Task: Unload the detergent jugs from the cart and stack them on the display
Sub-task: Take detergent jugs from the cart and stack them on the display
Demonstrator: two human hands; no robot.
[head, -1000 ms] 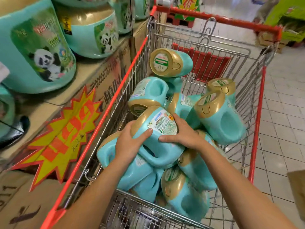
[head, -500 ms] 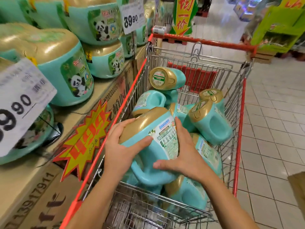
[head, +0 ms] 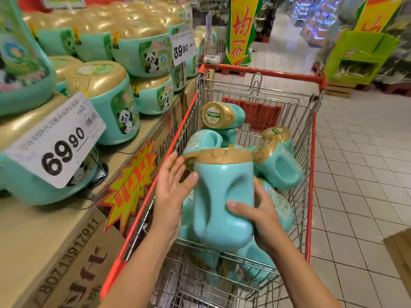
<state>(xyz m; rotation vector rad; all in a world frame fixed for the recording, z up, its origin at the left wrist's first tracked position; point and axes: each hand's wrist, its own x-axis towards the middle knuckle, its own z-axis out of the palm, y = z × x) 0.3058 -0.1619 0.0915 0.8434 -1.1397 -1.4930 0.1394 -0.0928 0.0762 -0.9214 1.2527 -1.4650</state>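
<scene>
Grip, right hand (head: 258, 221): thumb laid across the lower front and fingers wrapped behind the base corner of the teal plastic detergent jug with a broad gold cap (head: 222, 192), so this hand clasps it and bears it from below; left hand (head: 171, 187): fingers nearly straight, palm and thumb pressed flat to the jug's upper left flank, steadying rather than clasping.

Position: jug upright, cap uppermost, moulded handle hollow facing the viewer, held in the air above the near end of the red-railed wire shopping cart (head: 313, 165), over the loose teal jugs (head: 278, 172) lying on their sides in the basket; the stacked display of matching panda-label jugs (head: 124, 107) stands on brown cardboard cartons (head: 73, 252) just beside the cart's left rail, with a white price card (head: 55, 141) hanging in front.

Handling, as judged: presumably full, hence heavy, with contents that shift; walls stiff but smooth, likely slippery under a flat palm; not fragile, though a drop could crack the cap.

Best hold, as judged: fingers through the handle hollow for the carry, other hand beneath the base; palms on both flanks for setting down on the display, label turned outward.
</scene>
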